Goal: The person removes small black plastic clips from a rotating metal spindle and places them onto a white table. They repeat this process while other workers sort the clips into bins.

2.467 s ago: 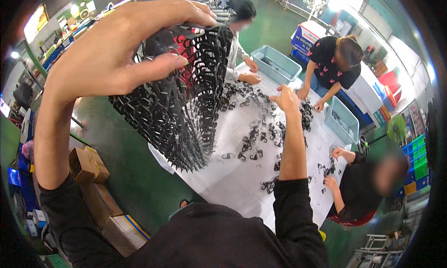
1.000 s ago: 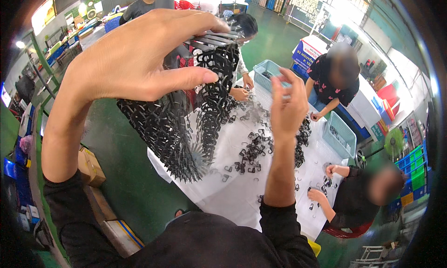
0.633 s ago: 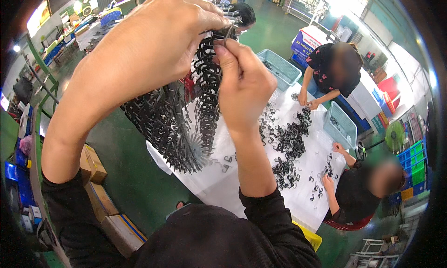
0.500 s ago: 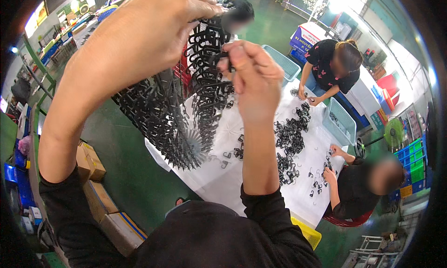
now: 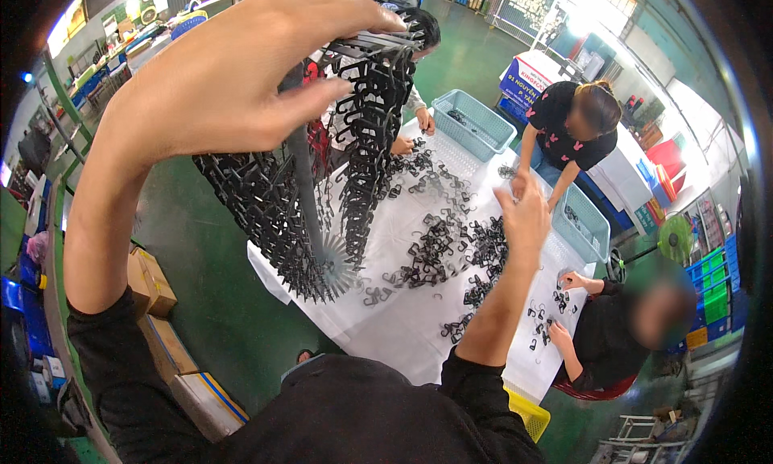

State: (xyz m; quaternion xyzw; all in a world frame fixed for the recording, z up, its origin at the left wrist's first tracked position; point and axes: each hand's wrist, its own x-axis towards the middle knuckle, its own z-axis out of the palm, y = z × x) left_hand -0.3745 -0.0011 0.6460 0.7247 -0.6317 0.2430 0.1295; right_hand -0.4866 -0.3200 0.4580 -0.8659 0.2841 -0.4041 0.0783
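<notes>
A tall rack [image 5: 310, 198] stands before me, with a grey central pole and many black plastic hooks hung in rows on its sides. My left hand [image 5: 241, 69] is raised over its top, thumb apart from the stretched forefinger, which touches the metal strips [image 5: 386, 41] there; the other fingertips are hidden. To the right of the rack, my right hand [image 5: 527, 214] is lifted above the white table, thumb and fingers apart, with nothing visible in it. Loose black hooks [image 5: 435, 250] lie in piles on the table beneath and left of that hand.
The white-covered table [image 5: 378, 319] spreads under the rack. Blue-green baskets [image 5: 483, 146] stand along its far and right sides, a yellow basket [image 5: 527, 416] at the near edge. Several people sit around it, handling hooks. Cardboard boxes [image 5: 165, 343] are on the floor at left.
My right hand has left the rack's side and moved right, its closed fingers now apart. My left thumb now shows away from the forefinger. The rack seems slightly turned.
</notes>
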